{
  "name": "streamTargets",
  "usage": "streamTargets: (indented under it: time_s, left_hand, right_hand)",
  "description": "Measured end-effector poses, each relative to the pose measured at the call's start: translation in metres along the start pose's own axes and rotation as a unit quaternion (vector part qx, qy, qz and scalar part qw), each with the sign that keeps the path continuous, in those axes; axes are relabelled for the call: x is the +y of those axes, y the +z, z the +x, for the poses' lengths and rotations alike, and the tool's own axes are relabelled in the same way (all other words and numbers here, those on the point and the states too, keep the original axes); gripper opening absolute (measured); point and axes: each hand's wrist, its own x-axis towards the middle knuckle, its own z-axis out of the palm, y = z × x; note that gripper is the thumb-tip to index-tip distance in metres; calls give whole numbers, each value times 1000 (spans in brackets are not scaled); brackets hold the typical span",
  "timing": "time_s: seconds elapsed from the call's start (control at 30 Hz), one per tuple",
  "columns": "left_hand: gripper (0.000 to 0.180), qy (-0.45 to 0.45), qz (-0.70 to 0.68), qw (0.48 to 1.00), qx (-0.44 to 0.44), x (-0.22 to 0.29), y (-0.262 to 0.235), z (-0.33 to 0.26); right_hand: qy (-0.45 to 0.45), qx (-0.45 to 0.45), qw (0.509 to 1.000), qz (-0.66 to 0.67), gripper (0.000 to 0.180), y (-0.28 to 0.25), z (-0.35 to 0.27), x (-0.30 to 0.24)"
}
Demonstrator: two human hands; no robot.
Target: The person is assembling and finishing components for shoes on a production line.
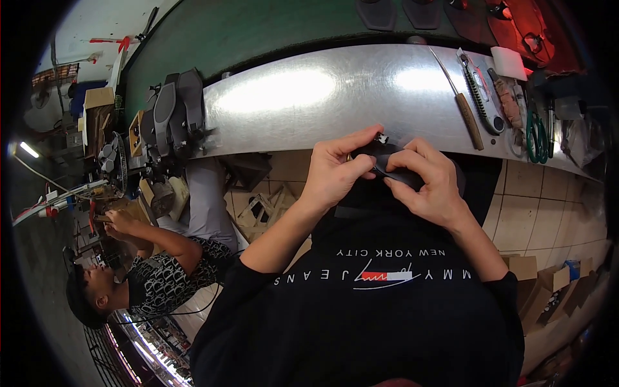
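Note:
Just in front of the metal bench's near edge, both hands hold a dark, bendable strap-like piece [385, 158]; its exact kind is not clear. My left hand [336, 169] pinches its left end between thumb and fingers. Beside those fingertips a small shiny dark fitting [382, 138] sticks up. My right hand [427, 184] grips the piece from the right, with bent fingers and the thumb underneath. Fingers cover much of the piece, and its lower part blends into my black shirt.
On the steel bench [271, 122] lie a wooden-handled awl [469, 119], a utility knife [480, 90] and green cord [536, 135]. Dark sole-shaped pieces [171, 113] are stacked at left. A co-worker [174, 264] sits left, hands busy. Cardboard boxes [548, 290] stand at lower right.

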Motion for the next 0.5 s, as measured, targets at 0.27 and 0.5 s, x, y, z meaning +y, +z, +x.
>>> streamTargets:
  time_s: [0.27, 0.5]
  left_hand:
    - [42, -183, -98, 978, -2, 16, -3, 5]
    - [51, -126, -185, 970, -91, 19, -12, 5]
  right_hand:
    - [-166, 61, 977, -116, 24, 2, -2, 8]
    - [-182, 68, 976, -101, 27, -6, -4, -7]
